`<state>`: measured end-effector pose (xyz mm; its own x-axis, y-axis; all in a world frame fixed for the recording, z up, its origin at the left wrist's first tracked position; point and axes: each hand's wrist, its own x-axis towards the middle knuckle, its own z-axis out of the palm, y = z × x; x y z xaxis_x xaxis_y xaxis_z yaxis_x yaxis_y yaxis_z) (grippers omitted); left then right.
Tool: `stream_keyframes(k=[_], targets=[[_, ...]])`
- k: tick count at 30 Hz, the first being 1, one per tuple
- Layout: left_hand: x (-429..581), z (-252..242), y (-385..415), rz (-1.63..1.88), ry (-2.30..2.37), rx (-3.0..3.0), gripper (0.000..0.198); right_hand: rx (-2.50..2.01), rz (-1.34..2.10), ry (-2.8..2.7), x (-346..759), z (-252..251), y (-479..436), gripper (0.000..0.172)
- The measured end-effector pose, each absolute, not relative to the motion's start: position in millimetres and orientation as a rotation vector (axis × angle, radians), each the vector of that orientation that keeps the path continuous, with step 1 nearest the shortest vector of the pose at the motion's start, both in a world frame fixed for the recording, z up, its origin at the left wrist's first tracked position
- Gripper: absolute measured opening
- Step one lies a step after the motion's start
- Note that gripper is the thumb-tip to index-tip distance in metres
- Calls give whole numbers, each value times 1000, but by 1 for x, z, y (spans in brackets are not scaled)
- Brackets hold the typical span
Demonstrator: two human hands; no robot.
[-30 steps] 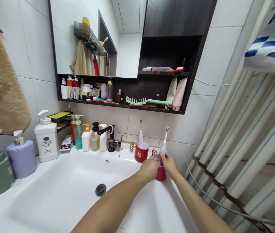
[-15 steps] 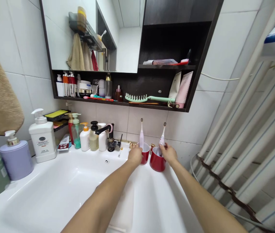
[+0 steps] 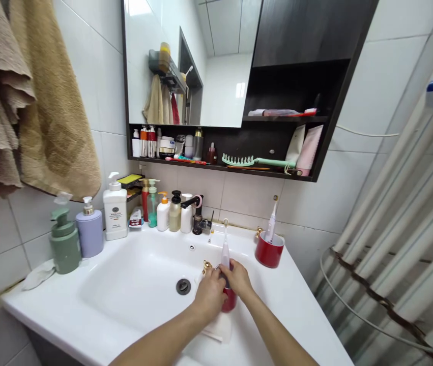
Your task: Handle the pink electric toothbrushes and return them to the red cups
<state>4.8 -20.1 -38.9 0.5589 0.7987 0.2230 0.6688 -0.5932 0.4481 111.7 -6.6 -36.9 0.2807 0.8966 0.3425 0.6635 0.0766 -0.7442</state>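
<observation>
Red mug (image 3: 229, 301) is gripped over the right side of the white washbasin (image 3: 124, 290), an electric toothbrush (image 3: 225, 249) standing upright in it; the left hand (image 3: 210, 296) and right hand (image 3: 239, 278) are closed around it. Just beyond, a second red mug (image 3: 269, 251) holding a second electric toothbrush (image 3: 271, 221) is seen on the basin's ledge, while pump bottles (image 3: 175, 214) are lined up left of the black faucet (image 3: 198, 216).
</observation>
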Motion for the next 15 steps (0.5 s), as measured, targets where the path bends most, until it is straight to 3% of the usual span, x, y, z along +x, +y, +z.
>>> stream_keyframes(k=[9,15], targets=[[-4,-47,-24,802,1201,2367,22,-1557,256,-1383,111,3,-45,25],[1,-25,-13,1257,934,1563,21,-1385,648,-1441,99,0,-75,23]])
